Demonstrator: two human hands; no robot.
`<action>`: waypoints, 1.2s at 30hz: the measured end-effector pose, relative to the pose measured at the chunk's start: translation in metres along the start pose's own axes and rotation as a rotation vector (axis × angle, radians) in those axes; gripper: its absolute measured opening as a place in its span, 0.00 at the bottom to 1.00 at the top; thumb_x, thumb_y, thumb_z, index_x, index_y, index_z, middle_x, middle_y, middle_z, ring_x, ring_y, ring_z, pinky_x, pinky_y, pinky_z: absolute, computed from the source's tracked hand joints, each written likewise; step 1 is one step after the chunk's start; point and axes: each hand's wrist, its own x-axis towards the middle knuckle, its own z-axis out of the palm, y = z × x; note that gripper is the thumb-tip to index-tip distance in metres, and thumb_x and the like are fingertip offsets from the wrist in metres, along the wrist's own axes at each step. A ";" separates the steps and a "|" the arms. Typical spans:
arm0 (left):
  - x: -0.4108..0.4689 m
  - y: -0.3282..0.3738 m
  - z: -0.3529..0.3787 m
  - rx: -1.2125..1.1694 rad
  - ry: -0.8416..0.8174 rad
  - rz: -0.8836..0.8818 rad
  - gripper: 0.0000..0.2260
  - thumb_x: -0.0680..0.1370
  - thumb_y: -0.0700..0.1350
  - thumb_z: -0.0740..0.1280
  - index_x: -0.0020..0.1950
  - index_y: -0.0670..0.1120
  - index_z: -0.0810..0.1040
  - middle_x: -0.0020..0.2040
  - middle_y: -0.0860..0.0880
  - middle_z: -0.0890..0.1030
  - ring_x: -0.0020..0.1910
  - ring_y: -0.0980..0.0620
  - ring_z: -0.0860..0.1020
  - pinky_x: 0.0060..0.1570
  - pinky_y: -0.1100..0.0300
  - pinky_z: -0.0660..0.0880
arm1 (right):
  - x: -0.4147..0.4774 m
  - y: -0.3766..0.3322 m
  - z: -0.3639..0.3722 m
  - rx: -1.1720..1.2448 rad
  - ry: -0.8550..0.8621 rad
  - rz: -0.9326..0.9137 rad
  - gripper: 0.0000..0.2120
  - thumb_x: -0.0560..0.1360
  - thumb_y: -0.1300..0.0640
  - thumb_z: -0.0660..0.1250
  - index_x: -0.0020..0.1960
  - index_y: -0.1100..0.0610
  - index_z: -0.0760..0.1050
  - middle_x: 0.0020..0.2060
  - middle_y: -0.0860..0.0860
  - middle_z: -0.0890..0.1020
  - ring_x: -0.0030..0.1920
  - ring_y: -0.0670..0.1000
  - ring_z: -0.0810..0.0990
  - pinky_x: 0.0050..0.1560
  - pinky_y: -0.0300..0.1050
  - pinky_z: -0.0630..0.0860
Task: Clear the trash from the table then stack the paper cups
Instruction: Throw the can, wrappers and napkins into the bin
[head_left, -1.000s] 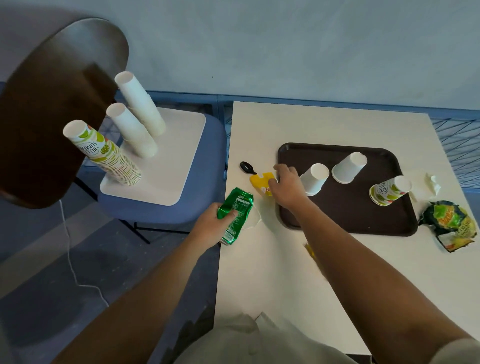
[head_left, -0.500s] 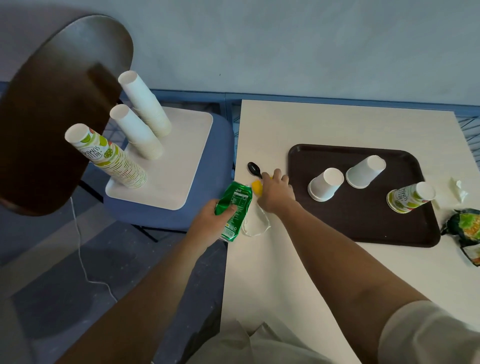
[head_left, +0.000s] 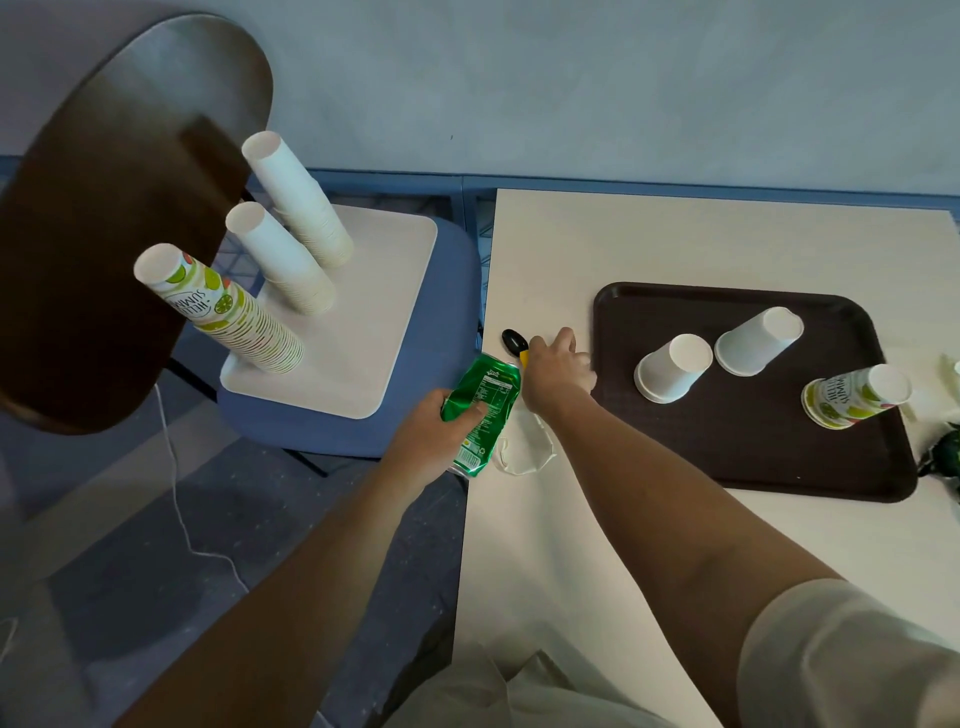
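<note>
My left hand (head_left: 431, 441) grips a crushed green can (head_left: 480, 410) at the table's left edge. My right hand (head_left: 556, 371) holds a yellow wrapper (head_left: 524, 357) and reaches over a black plastic spoon (head_left: 513, 340). A crumpled white plastic piece (head_left: 524, 452) lies under my right wrist. On the brown tray (head_left: 753, 447) two white paper cups (head_left: 672, 369) (head_left: 758, 340) and a printed cup (head_left: 857, 397) stand upside down.
A blue chair (head_left: 447, 322) left of the table carries a white board (head_left: 374, 322) with three tall cup stacks (head_left: 298, 249) (head_left: 280, 265) (head_left: 223, 312). A green snack bag (head_left: 945, 457) and white tissue (head_left: 953, 369) lie at the table's right edge. A white cable (head_left: 176, 493) runs on the floor.
My right hand took up the yellow wrapper and moved left from the tray's edge to the black spoon. The left hand kept holding the green can.
</note>
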 end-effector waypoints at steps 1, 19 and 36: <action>0.000 0.000 0.000 0.001 -0.003 -0.003 0.12 0.82 0.56 0.68 0.60 0.51 0.75 0.51 0.53 0.84 0.47 0.53 0.85 0.43 0.59 0.80 | 0.001 0.000 0.000 -0.002 -0.001 -0.003 0.23 0.76 0.58 0.68 0.70 0.52 0.67 0.65 0.59 0.64 0.58 0.66 0.74 0.52 0.61 0.79; 0.000 -0.003 0.007 -0.083 0.016 0.001 0.13 0.81 0.57 0.70 0.59 0.51 0.78 0.52 0.50 0.86 0.48 0.49 0.86 0.52 0.47 0.84 | -0.032 0.038 -0.009 0.779 0.092 -0.030 0.08 0.78 0.58 0.62 0.56 0.59 0.68 0.51 0.58 0.77 0.48 0.60 0.80 0.48 0.53 0.79; -0.081 -0.013 0.102 -0.194 -0.073 -0.017 0.11 0.81 0.52 0.71 0.58 0.48 0.78 0.53 0.46 0.86 0.51 0.46 0.86 0.52 0.42 0.84 | -0.190 0.174 0.006 1.154 -0.153 0.019 0.06 0.80 0.63 0.58 0.54 0.58 0.71 0.48 0.53 0.83 0.38 0.53 0.75 0.33 0.47 0.75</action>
